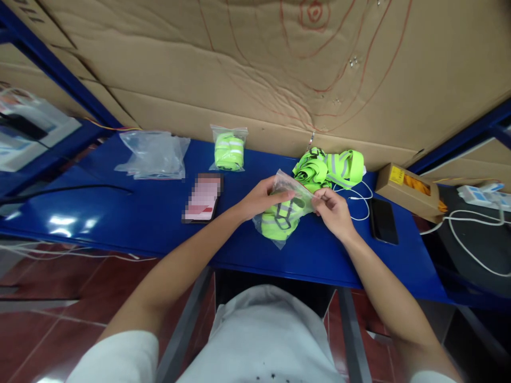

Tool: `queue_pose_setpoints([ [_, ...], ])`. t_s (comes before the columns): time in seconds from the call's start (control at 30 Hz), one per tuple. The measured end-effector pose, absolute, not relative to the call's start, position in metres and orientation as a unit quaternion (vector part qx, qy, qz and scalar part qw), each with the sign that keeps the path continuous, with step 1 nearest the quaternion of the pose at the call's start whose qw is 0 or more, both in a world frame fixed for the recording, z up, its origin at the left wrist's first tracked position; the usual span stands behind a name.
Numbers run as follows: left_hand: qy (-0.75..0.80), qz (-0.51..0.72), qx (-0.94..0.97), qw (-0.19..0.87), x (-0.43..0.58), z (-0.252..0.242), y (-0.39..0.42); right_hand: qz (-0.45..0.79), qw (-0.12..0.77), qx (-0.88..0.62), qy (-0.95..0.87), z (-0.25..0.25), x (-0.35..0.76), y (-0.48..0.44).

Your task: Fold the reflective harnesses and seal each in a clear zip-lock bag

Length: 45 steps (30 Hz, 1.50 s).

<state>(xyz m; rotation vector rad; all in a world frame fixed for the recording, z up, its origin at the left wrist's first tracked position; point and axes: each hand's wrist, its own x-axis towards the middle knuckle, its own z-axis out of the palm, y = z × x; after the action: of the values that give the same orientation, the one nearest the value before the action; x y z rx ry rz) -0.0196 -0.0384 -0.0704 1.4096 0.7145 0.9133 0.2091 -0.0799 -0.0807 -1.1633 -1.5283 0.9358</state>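
Note:
A clear plastic bag with a folded neon-yellow reflective strap inside lies tilted over the blue table in front of me. My left hand grips the bag's upper left side, thumb across the plastic. At the bag's right upper corner, the fingers of my right hand are pinched on its edge. Just behind my hands rests a pile of rolled neon-yellow reflective straps. Farther left stands another bagged neon strap.
Flat clear bags are stacked at the back left of the blue table. A phone with a lit, blurred screen lies left of my hands. To the right are a dark phone, a white cable and a cardboard box.

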Motion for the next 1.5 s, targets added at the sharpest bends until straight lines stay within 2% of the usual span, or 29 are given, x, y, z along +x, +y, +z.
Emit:
queue_pose_setpoints([
  [0.17,0.307,0.381,0.630,0.603,-0.019,-0.072,-0.039,0.365,0.474,-0.479,-0.643,-0.075,0.205,-0.083],
  [0.97,0.253,0.308,0.721,0.567,-0.013,-0.086,-0.041,0.417,0.420,-0.483,-0.646,-0.086,0.200,-0.086],
  [1.2,0.280,0.326,0.704,0.566,-0.011,-0.087,-0.042,0.401,0.420,-0.495,-0.647,-0.088,0.204,-0.084],
  [1.37,0.323,0.398,0.672,0.535,-0.007,-0.092,-0.040,0.391,0.415,-0.499,-0.653,-0.088,0.204,-0.085],
  [1.5,0.313,0.410,0.670,0.534,-0.004,-0.095,-0.040,0.384,0.399,-0.501,-0.665,-0.088,0.201,-0.087],
])
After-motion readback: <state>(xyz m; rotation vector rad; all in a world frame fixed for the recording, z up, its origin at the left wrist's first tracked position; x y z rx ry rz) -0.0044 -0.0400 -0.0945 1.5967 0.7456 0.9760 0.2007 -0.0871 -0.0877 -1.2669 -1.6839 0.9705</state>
